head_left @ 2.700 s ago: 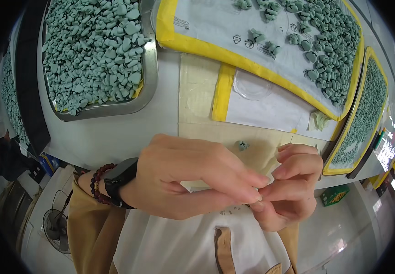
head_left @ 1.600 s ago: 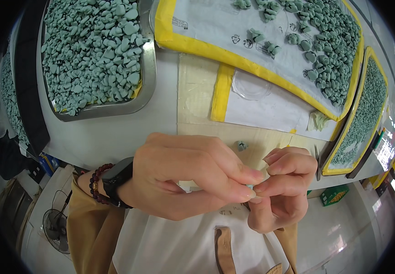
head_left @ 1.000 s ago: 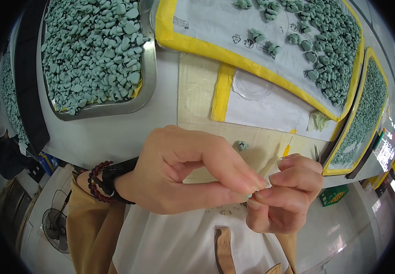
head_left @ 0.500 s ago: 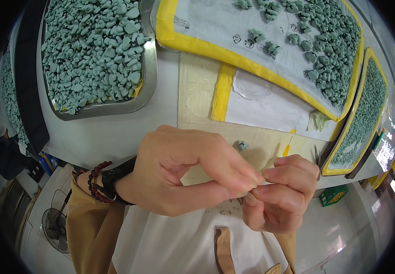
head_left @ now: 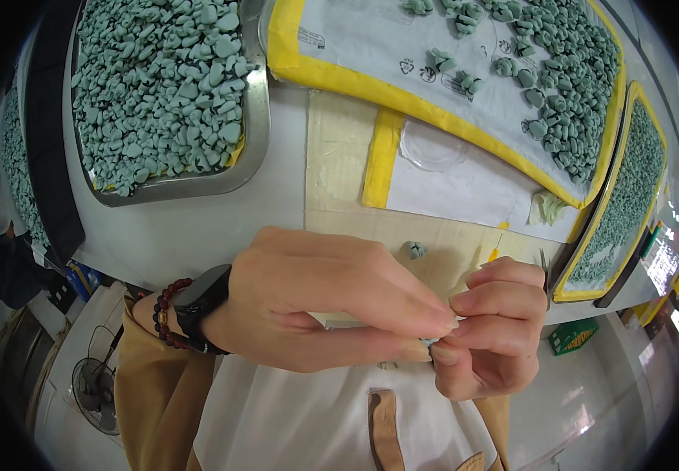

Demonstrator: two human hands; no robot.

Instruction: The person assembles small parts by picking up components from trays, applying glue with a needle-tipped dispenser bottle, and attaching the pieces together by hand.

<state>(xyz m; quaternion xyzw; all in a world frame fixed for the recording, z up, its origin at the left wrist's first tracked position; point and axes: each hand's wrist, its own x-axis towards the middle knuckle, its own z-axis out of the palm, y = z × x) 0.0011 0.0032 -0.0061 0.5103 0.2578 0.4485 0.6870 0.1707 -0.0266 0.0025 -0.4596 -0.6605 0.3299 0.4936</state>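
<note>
My two hands meet above my lap, just in front of the table edge. Between their fingertips sits a small grey-green piece (head_left: pixel 428 341), almost wholly covered by the fingers. Thumb and fingers of my left hand (head_left: pixel 331 298) pinch it from the left. From the other side the curled fingers of my right hand (head_left: pixel 496 330) close on it. A similar grey-green piece (head_left: pixel 415 250) lies alone on the pale mat (head_left: pixel 343 177) beyond my hands. Near my right fingers is a thin needle-like tool with a yellow handle (head_left: pixel 495 254).
At the left a metal tray (head_left: pixel 256 133) is heaped with grey-green pieces. A yellow-edged board (head_left: pixel 355 85) carries several finished-looking clusters; another yellow-edged tray (head_left: pixel 563 289) stands right. A clear round lid (head_left: pixel 433 149), crumpled pale scrap (head_left: pixel 547 209) and dark tweezers-like tool (head_left: pixel 544 265) lie between.
My left hand has turned slightly and its fingertips have shifted a little right. The right fingers have curled a bit differently. A sliver of the held piece now shows.
</note>
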